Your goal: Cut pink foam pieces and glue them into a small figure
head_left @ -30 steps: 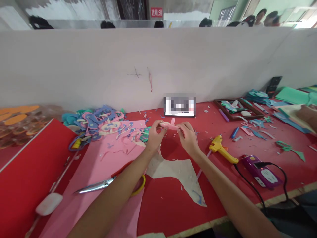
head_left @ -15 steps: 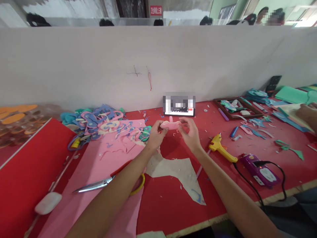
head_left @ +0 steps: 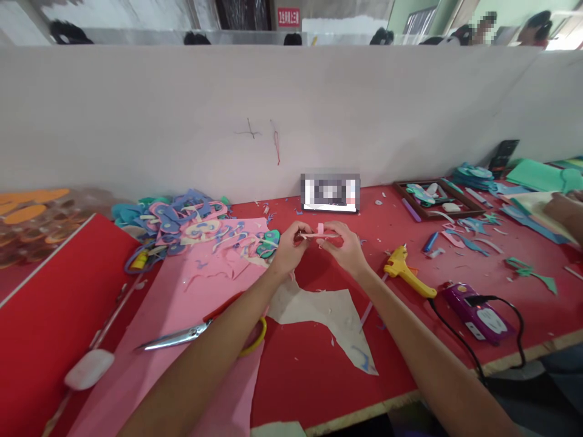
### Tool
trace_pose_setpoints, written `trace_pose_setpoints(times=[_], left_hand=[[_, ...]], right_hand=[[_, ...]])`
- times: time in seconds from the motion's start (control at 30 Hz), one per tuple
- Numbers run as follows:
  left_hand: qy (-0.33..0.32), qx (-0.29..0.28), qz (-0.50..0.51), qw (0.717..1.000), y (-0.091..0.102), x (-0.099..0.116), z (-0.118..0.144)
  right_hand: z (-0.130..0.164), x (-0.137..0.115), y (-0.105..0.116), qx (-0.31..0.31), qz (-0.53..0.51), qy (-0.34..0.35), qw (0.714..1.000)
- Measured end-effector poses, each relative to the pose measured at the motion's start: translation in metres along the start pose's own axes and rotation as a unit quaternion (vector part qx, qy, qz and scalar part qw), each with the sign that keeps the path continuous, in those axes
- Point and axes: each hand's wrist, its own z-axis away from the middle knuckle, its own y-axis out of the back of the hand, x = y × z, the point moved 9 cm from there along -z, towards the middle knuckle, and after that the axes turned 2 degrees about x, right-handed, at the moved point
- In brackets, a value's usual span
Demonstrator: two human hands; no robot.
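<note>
Between both hands, over the red table, is a small pink foam piece (head_left: 320, 229) seen nearly edge-on, with a short tab standing up from it. My left hand (head_left: 291, 246) pinches its left end between thumb and fingers. At the other end my right hand (head_left: 345, 246) has its thumb below and fingers above, closed on the piece. The exact shape of the foam is partly hidden by the fingers. Under my left forearm lie scissors (head_left: 175, 338) with a yellow and red handle, on a pink foam sheet (head_left: 228, 388).
A propped phone (head_left: 330, 206) stands behind my hands. To the right lie a yellow glue gun (head_left: 410, 273), a purple power box (head_left: 478, 312) with a cable, and a framed tray (head_left: 428, 215). Foam cutouts (head_left: 177, 221) pile up left. Another person's hand (head_left: 567, 212) is far right.
The pink foam piece has been tilted from showing its broad face to nearly edge-on. Both hands have shifted slightly closer together and keep their hold.
</note>
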Motion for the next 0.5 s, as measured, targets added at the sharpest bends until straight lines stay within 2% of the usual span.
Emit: trace_pose_setpoints(times=[0.13,0.5], left_hand=[[0.018,-0.005,0.012,1.000,-0.001,-0.003,0.001],[-0.001,-0.014,-0.009,1.000,-0.002,0.000,0.002]], right_hand=[[0.000,-0.006,0.002,0.000,-0.007,0.014,1.000],[-0.001,-0.015,0.003,-0.006,-0.011,0.021,1.000]])
